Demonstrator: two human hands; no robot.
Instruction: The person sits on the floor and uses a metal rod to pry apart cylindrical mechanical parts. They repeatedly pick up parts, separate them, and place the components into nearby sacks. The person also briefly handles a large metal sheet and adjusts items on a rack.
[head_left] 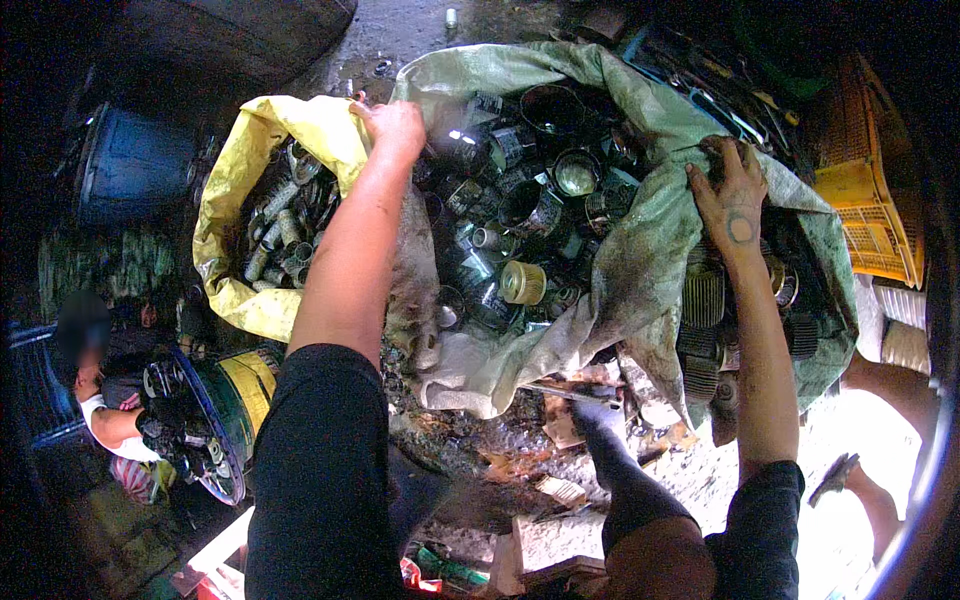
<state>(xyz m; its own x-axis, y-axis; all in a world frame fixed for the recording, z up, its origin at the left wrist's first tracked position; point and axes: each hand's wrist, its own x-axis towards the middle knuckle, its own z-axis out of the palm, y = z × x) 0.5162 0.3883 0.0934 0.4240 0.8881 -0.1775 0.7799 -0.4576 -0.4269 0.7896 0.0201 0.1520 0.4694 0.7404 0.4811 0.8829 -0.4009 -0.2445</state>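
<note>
Both my arms stretch forward over three open sacks. My left hand [395, 130] is closed on the sack rim where the yellow sack [228, 215] meets the large greyish-white middle sack [480, 68]. At the right, my right hand [733, 195] curls its fingers over the rim between the middle sack and the greenish right sack [832, 250]. Inside the middle sack lie dark oily filter canisters and a yellowish pleated filter [522, 283]. Small cylindrical metal parts [288, 228] fill the yellow sack. Several pleated filter elements [703, 297] show in the right sack, partly behind my forearm.
A blue drum [140, 165] stands at the left. Nearby, a person's gloved hand [165, 430] is at a round container of dark parts [215, 455]. An orange plastic crate [870, 190] is at the right. Scraps and cardboard [565, 420] litter the wet ground before me.
</note>
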